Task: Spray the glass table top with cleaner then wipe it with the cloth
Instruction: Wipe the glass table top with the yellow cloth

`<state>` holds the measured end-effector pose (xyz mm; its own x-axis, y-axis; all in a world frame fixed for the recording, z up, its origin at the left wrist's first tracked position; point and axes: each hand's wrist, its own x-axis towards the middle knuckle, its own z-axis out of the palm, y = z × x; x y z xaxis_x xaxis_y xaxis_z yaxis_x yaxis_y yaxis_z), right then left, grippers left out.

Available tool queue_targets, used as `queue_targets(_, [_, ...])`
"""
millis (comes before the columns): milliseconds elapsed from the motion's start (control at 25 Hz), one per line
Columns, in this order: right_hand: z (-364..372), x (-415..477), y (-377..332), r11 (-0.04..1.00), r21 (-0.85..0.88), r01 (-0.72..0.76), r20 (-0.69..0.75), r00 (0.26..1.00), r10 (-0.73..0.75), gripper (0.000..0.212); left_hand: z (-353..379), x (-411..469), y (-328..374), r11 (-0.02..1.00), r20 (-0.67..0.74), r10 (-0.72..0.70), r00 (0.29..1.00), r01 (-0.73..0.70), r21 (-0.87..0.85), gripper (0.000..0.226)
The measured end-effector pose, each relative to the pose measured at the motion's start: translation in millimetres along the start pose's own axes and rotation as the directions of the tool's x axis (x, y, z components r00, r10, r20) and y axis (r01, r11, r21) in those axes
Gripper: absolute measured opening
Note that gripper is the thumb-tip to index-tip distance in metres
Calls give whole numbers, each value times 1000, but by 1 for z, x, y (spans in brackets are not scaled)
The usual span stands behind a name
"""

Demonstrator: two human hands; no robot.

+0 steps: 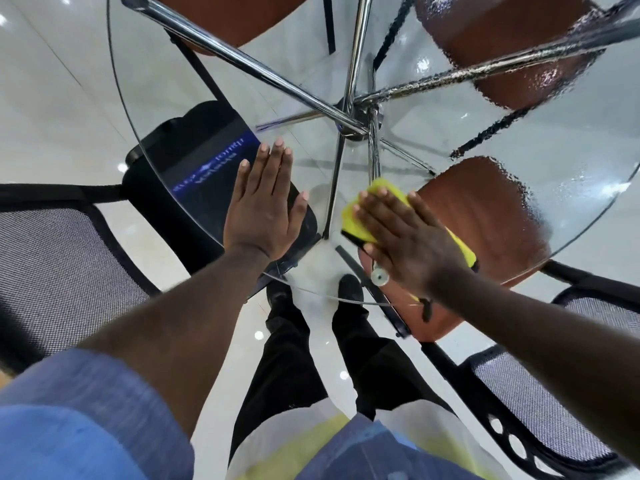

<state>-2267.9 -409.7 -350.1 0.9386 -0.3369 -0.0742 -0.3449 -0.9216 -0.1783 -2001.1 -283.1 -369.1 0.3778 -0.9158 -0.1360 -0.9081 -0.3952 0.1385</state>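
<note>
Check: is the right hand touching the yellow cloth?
Touching. The head view shows the right hand lying flat on the yellow cloth, with straight fingers covering most of it and pressing it onto the glass table top.

A blue shirt (86, 410) is worn, left hand (263, 206) and right hand (405, 237) left bare; black trousers (287, 358) and black shoes (350, 289) are seen too.
</note>
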Motion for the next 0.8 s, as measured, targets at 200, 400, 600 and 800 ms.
queue_targets(200, [3, 64, 3, 992, 17, -124, -70, 990, 125, 58, 5, -3, -3, 1000, -1, -20, 1000, 20, 21, 71])
queue_targets(400, [5, -2, -4, 993, -10, -115, -23, 993, 114, 58, 0, 1, -1, 1000, 9, -18, 1000, 18, 22, 72])
queue_targets(600, [-14, 75, 27, 994, -67, -82, -72, 994, 78, 57, -1, 4, 0, 1000, -2, -4, 1000, 4, 20, 72])
queue_targets(800, [-13, 111, 29, 972, -14, -235, -96, 968, 233, 60, 3, -2, -2, 1000, 10, -11, 1000, 10, 25, 72])
